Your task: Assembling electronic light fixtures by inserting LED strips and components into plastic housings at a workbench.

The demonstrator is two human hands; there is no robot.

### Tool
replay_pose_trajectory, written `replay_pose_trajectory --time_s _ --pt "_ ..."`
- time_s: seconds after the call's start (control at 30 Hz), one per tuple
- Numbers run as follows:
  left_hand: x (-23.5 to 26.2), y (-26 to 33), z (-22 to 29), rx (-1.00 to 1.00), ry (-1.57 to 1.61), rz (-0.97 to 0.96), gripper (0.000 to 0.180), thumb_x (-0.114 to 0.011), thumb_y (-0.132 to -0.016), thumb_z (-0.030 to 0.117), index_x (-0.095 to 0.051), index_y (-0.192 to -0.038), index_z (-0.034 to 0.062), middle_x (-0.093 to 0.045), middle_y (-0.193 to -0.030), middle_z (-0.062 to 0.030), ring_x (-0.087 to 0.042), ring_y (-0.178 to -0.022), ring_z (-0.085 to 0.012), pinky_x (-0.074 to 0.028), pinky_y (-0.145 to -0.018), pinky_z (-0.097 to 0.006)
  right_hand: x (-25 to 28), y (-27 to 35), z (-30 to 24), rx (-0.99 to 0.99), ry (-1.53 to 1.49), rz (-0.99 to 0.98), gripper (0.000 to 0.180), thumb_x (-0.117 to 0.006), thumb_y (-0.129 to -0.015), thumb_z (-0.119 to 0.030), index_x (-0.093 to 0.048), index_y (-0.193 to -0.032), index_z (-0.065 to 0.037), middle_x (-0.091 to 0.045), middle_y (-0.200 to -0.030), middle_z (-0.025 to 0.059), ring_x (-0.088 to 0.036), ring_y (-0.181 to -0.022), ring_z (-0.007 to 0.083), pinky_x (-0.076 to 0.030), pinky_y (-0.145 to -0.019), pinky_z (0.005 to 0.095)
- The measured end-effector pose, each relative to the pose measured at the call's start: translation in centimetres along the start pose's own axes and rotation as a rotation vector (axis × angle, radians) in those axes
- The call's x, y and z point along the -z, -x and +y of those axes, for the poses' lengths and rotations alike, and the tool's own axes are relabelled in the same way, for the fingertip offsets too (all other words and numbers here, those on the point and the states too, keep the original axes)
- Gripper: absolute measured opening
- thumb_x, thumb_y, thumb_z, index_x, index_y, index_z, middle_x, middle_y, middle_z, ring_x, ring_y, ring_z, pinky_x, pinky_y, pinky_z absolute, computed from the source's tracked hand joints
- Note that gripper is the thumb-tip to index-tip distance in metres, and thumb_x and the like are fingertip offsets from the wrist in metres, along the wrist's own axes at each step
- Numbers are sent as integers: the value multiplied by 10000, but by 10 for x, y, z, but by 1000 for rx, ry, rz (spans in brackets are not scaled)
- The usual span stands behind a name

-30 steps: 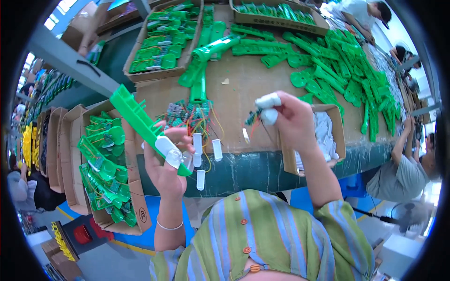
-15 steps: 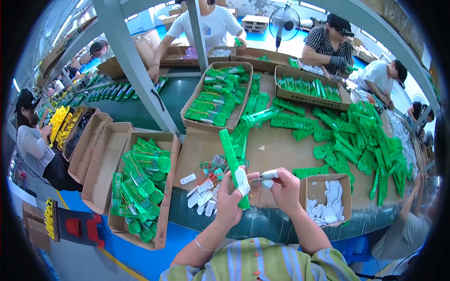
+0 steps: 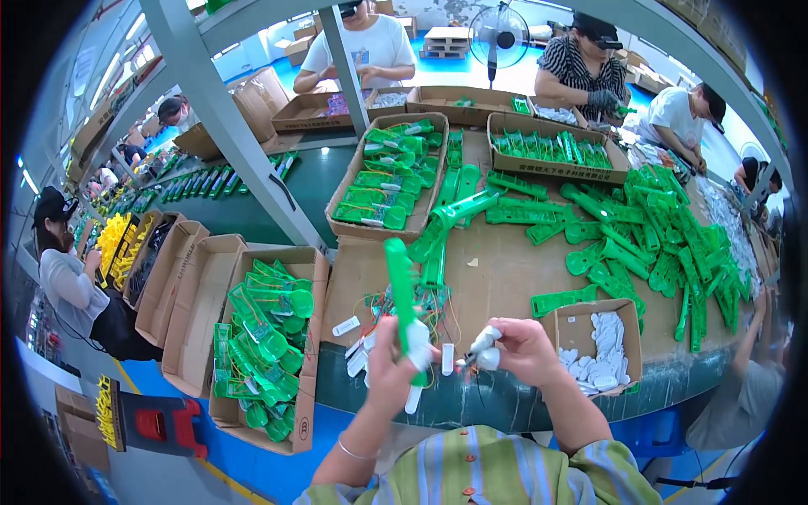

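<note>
My left hand [image 3: 390, 370] is closed around a long green plastic casing [image 3: 401, 282], which stands nearly upright and blurred by motion. White covering shows on its thumb. To its right, my right hand [image 3: 528, 352], with white-wrapped fingertips, pinches a small dark and metallic piece [image 3: 465, 361] too small to name. Close to that piece is a white rectangular part [image 3: 448, 358]; whether it is held or lying there I cannot tell. White plastic parts [image 3: 357, 364] lie beside my left hand, next to small circuit boards with coloured wires [image 3: 431, 305].
Right of my hands stands a carton of white parts [image 3: 633, 370]. Loose green casings [image 3: 665, 244] are heaped beyond it. Cartons of wired green casings stand at left [image 3: 316, 370] and ahead [image 3: 337, 227]. A metal post [image 3: 240, 126] rises at left. Co-workers sit around the table.
My left hand and the green casing have moved slightly left and down. My right hand has shifted right and down, apart from the casing. The person across has drawn their hands together.
</note>
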State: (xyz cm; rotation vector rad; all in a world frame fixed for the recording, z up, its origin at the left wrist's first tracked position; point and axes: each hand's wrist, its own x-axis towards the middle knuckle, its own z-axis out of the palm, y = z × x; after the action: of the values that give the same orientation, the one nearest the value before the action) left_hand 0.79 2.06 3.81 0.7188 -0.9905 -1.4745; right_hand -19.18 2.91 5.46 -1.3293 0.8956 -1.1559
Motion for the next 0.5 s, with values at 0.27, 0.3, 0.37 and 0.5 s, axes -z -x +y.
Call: replay_pose_trajectory --time_s 0.27,0.3,0.37,0.5 --pt "17 -27 -9 225 448 -277 403 -384 -900 302 -440 -1147 -12 -531 -968 -146 -533 -834 -247 -445 -742 -361 -12 -3 -14 29 -89 -98 156 -593 -767 50 -560 -918 26 -573 -834 55 -563 -766 121 -464 -671 247" --pt "17 -26 -15 167 479 -338 429 -339 -926 316 -416 -1187 -16 -539 -1005 -149 -553 -864 -253 -461 -758 -352 -19 -3 -8 -67 -150 29 157 -582 -776 51 -546 -926 22 -570 -850 43 -560 -770 98 -465 -670 231" --pt "12 -23 -20 207 528 -278 419 -348 -924 295 -414 -1199 -14 -532 -1048 -151 -542 -913 -254 -444 -800 -364 -28 -12 -10 -21 -90 107 166 -573 -788 49 -522 -944 26 -562 -879 30 -548 -796 64 -461 -677 205" --pt "17 -15 -36 208 694 -233 408 -369 -917 247 -409 -1228 -15 -504 -1169 -150 -499 -1055 -252 -388 -905 -388 -35 -15 -5 65 219 160 138 -586 -770 54 -561 -904 32 -574 -779 27 -566 -682 59 -471 -580 203"
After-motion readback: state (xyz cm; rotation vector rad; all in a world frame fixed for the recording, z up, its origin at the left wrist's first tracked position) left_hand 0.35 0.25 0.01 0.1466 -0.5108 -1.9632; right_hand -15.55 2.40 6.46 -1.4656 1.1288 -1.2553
